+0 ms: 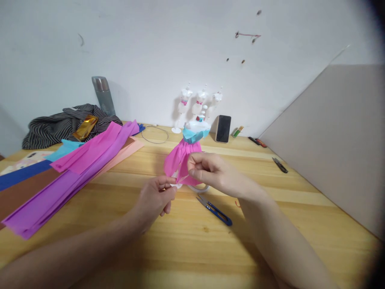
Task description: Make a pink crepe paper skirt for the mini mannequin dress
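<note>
A small white mannequin [197, 125] stands mid-table, dressed in a light-blue paper top [194, 135] and a gathered pink paper skirt [177, 158]. My left hand [156, 196] is by the skirt's lower left edge, thumb and fingers pinched together at a small whitish bit. In front of the skirt, my right hand [209, 170] is closed in a pinch too. Something thin and pale seems to run between the two pinches; its kind is unclear. Behind my right hand shows part of a white ring [204, 188]. Blue thread snips [218, 212] lie just below it.
Purple crepe paper [51, 200], pink sheets [90, 148] and a striped cloth [54, 126] cover the left side. A grey flask [104, 96], several white mannequins [185, 100] and a phone [223, 129] stand along the wall. Black snips [280, 165] lie at the right.
</note>
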Demonstrator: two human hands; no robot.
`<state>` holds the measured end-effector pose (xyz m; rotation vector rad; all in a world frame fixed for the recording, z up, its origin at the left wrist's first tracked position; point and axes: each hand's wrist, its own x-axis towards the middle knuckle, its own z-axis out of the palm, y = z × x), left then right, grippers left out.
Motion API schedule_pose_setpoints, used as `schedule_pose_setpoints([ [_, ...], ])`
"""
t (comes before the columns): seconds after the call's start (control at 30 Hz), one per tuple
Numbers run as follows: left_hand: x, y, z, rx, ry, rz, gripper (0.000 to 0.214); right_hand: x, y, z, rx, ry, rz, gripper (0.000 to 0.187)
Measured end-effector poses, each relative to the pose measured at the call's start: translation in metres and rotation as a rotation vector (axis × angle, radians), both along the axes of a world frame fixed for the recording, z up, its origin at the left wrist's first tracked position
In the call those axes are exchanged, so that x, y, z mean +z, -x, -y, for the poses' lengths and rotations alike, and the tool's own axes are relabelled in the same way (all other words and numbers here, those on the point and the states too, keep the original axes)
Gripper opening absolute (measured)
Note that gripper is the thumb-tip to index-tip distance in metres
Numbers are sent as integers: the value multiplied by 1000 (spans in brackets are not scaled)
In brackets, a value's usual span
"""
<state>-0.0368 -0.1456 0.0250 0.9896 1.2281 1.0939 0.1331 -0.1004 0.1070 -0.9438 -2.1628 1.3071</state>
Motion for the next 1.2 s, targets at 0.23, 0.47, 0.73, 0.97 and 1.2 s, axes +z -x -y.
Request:
schedule_pose_setpoints([
  [0.23, 4, 0, 2, -21, -10, -1, 30, -2, 1, 0, 2, -2, -9, 17],
  [0.47, 5, -3, -1, 10, 8, -66, 27, -1, 1, 1, -4, -74, 11, 15],
  [0.73, 14, -5, -1, 11, 6, -128, 22, -4, 1, -1, 0, -99, 10, 13],
  [0.97, 7, -2, -4, -16, -17, -187, 16, -7, 3, -2, -33, -156, -1, 13],
  [1.2, 3, -1, -5, 0, -13, -185, 17, -8, 10, -1, -114, -332, 34, 13],
])
